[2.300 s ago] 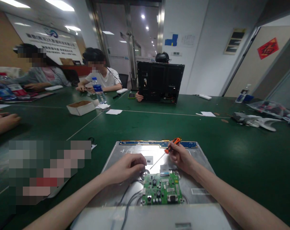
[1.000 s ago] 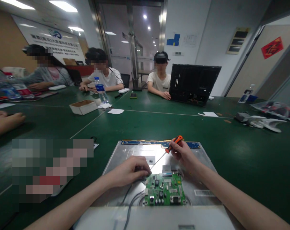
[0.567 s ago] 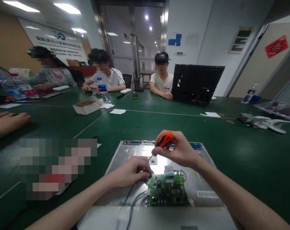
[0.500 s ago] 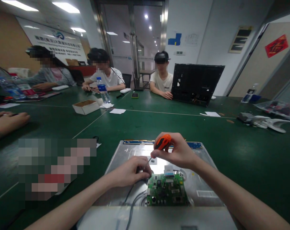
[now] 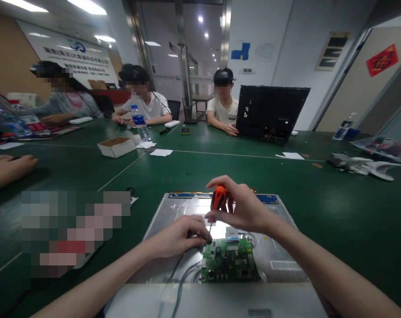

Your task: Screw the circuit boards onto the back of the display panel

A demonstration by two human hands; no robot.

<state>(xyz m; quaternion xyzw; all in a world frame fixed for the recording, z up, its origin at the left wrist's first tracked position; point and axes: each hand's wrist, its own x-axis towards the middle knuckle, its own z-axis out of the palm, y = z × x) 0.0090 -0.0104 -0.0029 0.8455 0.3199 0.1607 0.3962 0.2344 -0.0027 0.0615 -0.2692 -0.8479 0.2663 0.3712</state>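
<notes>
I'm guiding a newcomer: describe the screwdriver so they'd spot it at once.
On the green table, find the silver panel nearest the camera, bearing a green board. Near the board's far left corner, the right hand holds the screwdriver, shaft down. Its orange-and-black handle sets it apart from the silver and green around it.

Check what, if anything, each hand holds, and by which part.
Right hand holds the screwdriver by its handle, shaft down toward the far left corner of the circuit board. Left hand at that corner; can't tell whether it holds anything.
</notes>
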